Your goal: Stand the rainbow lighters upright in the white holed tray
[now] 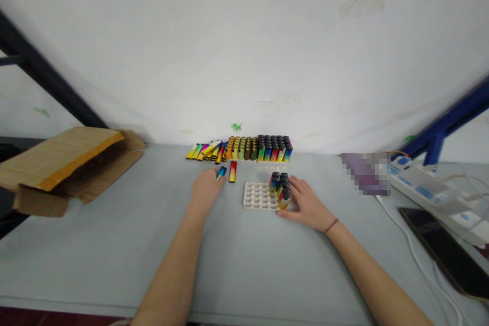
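Observation:
A white tray [256, 196] with rows of round sockets lies on the grey table. Several colourful lighters [280, 187] stand upright in its right end. My right hand [307, 202] rests against the tray's right side, fingers curled around the nearest lighter [284, 198]. My left hand [206, 186] lies left of the tray, its fingers closed on a blue lighter [221, 172]. A red and yellow lighter [233, 171] lies flat just right of that hand. Behind, along the wall, stands a row of upright lighters [263, 148], with several loose lighters [208, 151] lying at its left.
An open cardboard box [64, 165] lies on its side at the far left. At the right are a white power strip [428, 183] with cables, a dark phone [445, 249] and a blurred purple object [364, 173]. A white wall rises behind the table.

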The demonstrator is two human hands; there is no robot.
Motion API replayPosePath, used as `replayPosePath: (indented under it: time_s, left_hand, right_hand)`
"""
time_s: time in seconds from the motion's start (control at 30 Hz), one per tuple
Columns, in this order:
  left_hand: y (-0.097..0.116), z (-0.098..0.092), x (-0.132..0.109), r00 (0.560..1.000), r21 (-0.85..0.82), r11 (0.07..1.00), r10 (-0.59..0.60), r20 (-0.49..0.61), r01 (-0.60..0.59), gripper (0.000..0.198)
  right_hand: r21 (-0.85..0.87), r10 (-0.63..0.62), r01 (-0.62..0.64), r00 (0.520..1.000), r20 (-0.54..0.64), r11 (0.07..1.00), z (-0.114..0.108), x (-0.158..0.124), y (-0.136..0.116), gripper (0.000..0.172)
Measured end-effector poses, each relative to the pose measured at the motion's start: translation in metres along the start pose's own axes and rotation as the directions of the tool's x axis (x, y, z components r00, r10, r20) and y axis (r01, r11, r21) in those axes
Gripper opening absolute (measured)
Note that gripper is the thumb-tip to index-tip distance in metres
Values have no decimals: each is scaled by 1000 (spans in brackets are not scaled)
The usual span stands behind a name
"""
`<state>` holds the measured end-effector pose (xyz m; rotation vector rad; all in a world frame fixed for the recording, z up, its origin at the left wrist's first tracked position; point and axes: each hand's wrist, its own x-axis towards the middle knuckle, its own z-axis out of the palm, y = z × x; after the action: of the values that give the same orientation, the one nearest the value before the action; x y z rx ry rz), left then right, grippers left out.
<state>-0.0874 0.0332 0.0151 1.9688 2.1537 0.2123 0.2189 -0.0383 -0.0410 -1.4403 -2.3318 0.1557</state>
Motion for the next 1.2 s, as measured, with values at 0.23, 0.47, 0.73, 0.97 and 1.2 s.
replayPosePath:
  time_s: [0.23,0.47,0.73,0.97,1.2]
  left_hand:
    - [7,-1,3,994,-446,890,57,-94,-94,20]
    - [35,1,-8,997,-913,402,35,-67,-75,6]
    - [62,5,-26,998,-996,93,65,1,-5,25]
    - [70,12,-26,977,-977,-5,39,211,212,45]
    - [72,14,-30,975,-975,-21,-9,222,221,46]
  right_hand:
    - [-2,-9,9,1000,-3,1000,-1,0,0,86]
    - [0,6,-6,1000,13,1000,-1,0,-1,87]
    - [1,-12,12,1000,-2,1000,-1,0,-1,87]
    - [8,-10,10,1000,-6,1000,0,0,1,87]
    - [3,0,0,1000,8,1000,-1,0,1,89]
